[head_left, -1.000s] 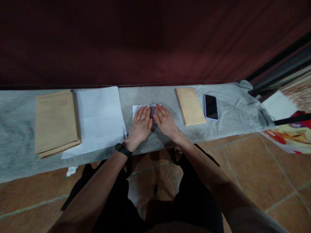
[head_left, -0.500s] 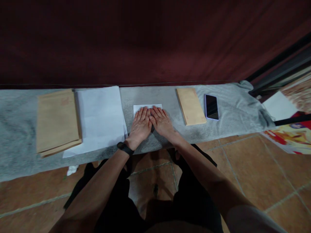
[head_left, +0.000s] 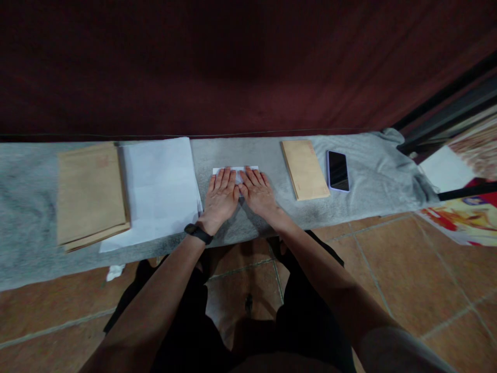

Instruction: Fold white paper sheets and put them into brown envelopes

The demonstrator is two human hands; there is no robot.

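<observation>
A small piece of white paper (head_left: 239, 175), seemingly folded, lies on the grey cloth in the middle. My left hand (head_left: 222, 192) rests flat on its left part, fingers stretched away from me. On the right part lies my right hand (head_left: 257, 191), also flat with fingers extended. The two thumbs almost meet near the paper's lower edge. Most of the paper is covered by the hands. Left of them is a pile of large white sheets (head_left: 163, 191), partly under large brown envelopes (head_left: 91, 194). A stack of smaller brown envelopes (head_left: 306, 171) sits to the right.
Right of the small envelopes lies a phone (head_left: 338, 171) with a dark screen. Grey cloth (head_left: 373, 171) covers the narrow bench, rumpled at its right end. A dark red curtain (head_left: 248, 77) hangs behind. Tiled floor (head_left: 427, 269) shows in front, with printed packaging (head_left: 466, 220) at right.
My left hand has shifted slightly left, widening the gap between the hands and baring more paper there. My right hand has hardly moved, and the paper stays in place.
</observation>
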